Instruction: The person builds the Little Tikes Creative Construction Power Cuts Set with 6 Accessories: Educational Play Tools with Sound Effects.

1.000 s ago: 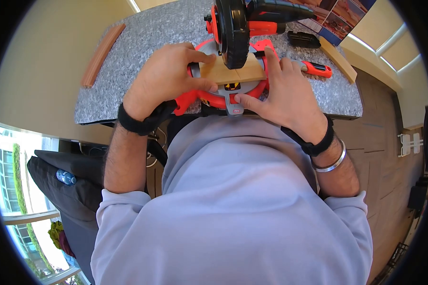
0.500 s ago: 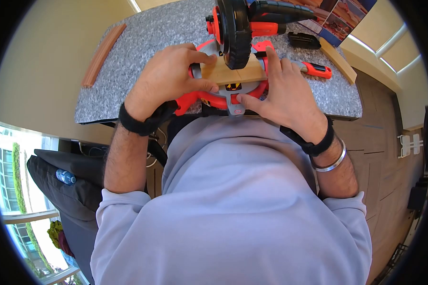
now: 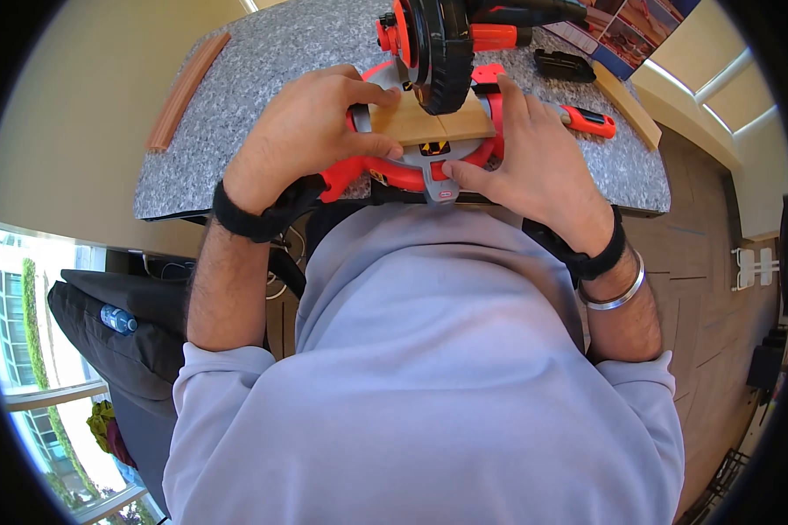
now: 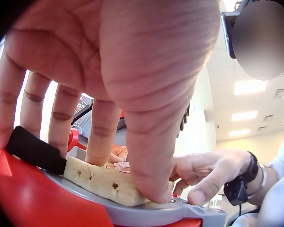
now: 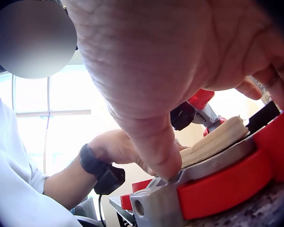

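Note:
A small red, grey and black mitre saw, toy-like, stands at the table's front; its round black guard (image 3: 446, 66) hangs over a light wooden board (image 3: 429, 129). A thin line crosses the board. My left hand (image 3: 311, 122) pinches the board's left part, thumb at the front edge and forefinger farther back. In the left wrist view the board's end (image 4: 102, 182) shows small dark holes beside a black piece (image 4: 38, 150). My right hand (image 3: 538, 166) lies along the saw's right side, fingers fairly straight, its thumb (image 5: 161, 151) touching the grey front tab (image 3: 442, 188).
A reddish-brown strip (image 3: 188, 92) lies at the table's left. On the right are a red-and-black handle (image 3: 591, 122), a black tray-like piece (image 3: 565, 66) and a light wooden strip (image 3: 626, 109). A printed box (image 3: 626, 31) stands behind.
The head view has shifted slightly, with saw and board now a little higher and farther right in it. Both hands keep their places on the board and saw.

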Motion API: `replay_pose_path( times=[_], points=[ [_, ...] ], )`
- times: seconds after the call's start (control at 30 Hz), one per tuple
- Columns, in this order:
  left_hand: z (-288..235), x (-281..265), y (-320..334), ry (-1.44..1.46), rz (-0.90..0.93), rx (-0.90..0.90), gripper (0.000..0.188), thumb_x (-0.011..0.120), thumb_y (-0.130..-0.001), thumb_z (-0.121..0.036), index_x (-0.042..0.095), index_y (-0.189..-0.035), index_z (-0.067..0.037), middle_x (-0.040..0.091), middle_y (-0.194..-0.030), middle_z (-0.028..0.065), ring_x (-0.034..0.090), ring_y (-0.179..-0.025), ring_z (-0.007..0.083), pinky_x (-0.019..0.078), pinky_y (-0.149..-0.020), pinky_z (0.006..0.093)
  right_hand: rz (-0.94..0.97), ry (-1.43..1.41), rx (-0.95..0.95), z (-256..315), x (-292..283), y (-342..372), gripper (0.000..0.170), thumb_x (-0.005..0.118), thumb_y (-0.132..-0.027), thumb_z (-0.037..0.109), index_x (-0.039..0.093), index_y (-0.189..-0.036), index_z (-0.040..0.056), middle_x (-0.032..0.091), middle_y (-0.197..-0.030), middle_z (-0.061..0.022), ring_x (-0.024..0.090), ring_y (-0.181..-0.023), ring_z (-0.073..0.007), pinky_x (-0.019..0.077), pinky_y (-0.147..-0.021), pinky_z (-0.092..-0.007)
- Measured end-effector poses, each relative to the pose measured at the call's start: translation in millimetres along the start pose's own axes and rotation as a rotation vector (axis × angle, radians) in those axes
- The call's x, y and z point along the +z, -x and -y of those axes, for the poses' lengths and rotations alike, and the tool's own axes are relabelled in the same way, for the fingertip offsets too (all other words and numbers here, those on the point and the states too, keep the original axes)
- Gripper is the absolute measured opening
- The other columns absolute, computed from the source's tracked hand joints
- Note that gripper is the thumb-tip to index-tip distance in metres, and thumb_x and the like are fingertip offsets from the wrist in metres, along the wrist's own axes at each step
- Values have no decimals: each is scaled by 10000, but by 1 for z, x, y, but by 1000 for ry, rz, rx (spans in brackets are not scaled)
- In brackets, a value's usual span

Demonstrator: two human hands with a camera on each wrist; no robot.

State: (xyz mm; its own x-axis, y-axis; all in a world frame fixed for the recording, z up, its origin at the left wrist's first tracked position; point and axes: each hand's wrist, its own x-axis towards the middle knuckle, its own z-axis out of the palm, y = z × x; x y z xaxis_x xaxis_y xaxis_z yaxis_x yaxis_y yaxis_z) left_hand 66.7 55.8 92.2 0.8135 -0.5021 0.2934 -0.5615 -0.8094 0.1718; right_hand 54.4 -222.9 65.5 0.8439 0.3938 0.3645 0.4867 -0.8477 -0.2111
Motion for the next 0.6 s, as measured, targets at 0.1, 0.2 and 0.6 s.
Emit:
replay_pose_path(
  times=[0.1, 0.2, 0.6],
  points=[
    [0, 0, 0, 7, 0, -1, 642, 938, -730, -452, 791, -1227, -72, 703, -1058, 126, 679, -943, 321, 539, -826, 422, 37, -11, 10, -1, -3, -1, 971, 873, -740, 488, 467, -1366, -133, 657, -1098, -292, 658, -1059, -435, 584, -881, -492],
    [-3, -2, 0, 7, 12, -18, 648, 938, -731, -448, 789, -1239, -74, 699, -1060, 127, 678, -942, 317, 539, -827, 421, 25, 1, 5, -3, 0, -1, 979, 873, -741, 489, 466, -1371, -141, 660, -1097, -291, 661, -1054, -429, 585, -876, -490],
    [-1, -1, 0, 8, 17, -20, 664, 935, -728, -456, 789, -1253, -75, 686, -1028, 128, 667, -923, 316, 532, -808, 422, 51, 17, 10, -1, -6, -2, 1008, 869, -754, 502, 455, -1396, -155, 671, -1096, -283, 667, -1049, -415, 588, -866, -474]
  ],
)
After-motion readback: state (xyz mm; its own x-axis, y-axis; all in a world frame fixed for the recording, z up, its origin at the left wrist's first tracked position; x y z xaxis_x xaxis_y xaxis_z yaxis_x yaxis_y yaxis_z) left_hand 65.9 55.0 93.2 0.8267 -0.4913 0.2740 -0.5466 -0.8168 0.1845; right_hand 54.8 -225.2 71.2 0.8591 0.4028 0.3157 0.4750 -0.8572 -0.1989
